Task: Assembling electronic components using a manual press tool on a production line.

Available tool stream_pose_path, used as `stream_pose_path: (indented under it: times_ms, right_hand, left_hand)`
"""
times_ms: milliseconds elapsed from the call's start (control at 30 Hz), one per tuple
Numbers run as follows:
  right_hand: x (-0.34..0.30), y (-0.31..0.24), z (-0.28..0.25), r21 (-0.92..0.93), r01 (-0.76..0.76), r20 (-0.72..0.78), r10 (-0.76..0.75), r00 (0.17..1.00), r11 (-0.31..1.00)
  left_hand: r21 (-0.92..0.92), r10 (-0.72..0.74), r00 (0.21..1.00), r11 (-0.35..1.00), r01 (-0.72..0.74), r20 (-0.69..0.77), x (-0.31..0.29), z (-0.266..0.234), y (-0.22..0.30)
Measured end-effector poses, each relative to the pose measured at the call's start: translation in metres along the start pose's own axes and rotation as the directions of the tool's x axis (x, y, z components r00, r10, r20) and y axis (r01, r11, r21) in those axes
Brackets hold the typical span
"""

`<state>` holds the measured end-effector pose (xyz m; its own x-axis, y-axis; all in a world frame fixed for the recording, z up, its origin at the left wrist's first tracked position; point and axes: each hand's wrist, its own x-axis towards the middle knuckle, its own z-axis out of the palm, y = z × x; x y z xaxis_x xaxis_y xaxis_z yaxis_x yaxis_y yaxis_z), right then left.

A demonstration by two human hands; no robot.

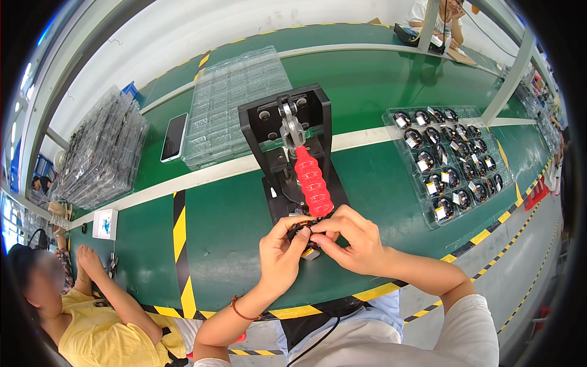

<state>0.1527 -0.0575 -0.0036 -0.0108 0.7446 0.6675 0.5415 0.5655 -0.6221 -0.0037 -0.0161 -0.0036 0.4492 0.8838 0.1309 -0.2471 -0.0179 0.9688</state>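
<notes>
Between my two hands is a small round black part with wires, a pale label showing at its lower side. My left hand grips its left edge with thumb and forefinger. From the other side, the pinched fingertips of my right hand work at its top; most of the part is hidden by my fingers. Just beyond my hands stands a black toggle-clamp press with a red ribbed handle pointing down toward me. The handle's lower end is close above my fingertips.
At right lies a clear plastic tray holding several round black parts. Empty clear trays and a phone lie behind, left of the press. A tall tray stack and a white box stand at far left. A co-worker in yellow sits left.
</notes>
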Motion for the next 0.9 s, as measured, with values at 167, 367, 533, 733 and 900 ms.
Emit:
stream_pose_path:
  times_ms: [167,367,533,733,900]
  right_hand:
    - [-0.001,0.0,0.001,0.011,0.024,0.006,-0.024,1.0,1.0]
    - [-0.002,0.002,0.004,0.012,0.079,0.009,-0.079,0.997,0.997]
    - [-0.002,0.011,-0.006,0.169,0.008,0.016,-0.011,1.0,0.986]
    - [0.039,0.01,-0.031,-0.211,0.352,-0.118,-0.381,0.917,0.912]
    - [0.109,-0.008,-0.038,-0.364,0.633,0.186,-0.613,0.768,0.683]
  left_hand:
    - [-0.035,0.005,1.0,0.999,-0.004,0.017,0.0,0.0,0.003]
    - [-0.007,-0.006,0.999,1.0,0.006,0.049,-0.001,-0.006,0.002]
    - [-0.07,-0.038,0.999,0.997,0.039,0.01,0.001,0.0,0.007]
    - [-0.025,-0.019,0.999,1.0,0.018,-0.026,0.003,-0.005,0.008]
    - [-0.047,-0.018,0.998,0.999,0.016,-0.06,0.007,-0.009,0.009]
